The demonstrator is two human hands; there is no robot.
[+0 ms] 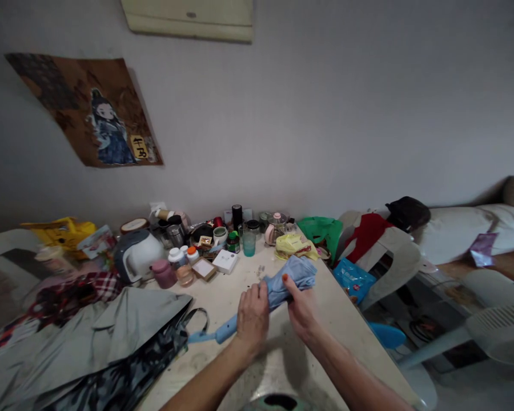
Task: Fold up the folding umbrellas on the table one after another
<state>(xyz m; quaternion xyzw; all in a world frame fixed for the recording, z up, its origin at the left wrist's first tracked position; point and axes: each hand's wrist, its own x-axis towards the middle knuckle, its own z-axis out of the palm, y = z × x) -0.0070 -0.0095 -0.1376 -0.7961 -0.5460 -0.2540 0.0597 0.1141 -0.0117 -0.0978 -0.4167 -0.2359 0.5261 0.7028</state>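
A light blue folding umbrella (pixel 292 276) is held in the air over the table, its cloth bunched into folds. Its blue handle (pixel 226 330) points down to the left, with a blue wrist strap trailing from the end. My left hand (pixel 253 311) is wrapped round the umbrella near the handle. Higher up, my right hand (pixel 302 308) grips the folded cloth, thumb on top and fingers partly hidden beneath it.
On the left of the table (pixel 205 377) lies a grey cloth (pixel 124 319) with dark camouflage fabric. A kettle (pixel 139 254), bottles, a white box (pixel 225 261) and a glass of blue-green liquid (pixel 249 244) stand behind. A fan (pixel 497 331) is at the right.
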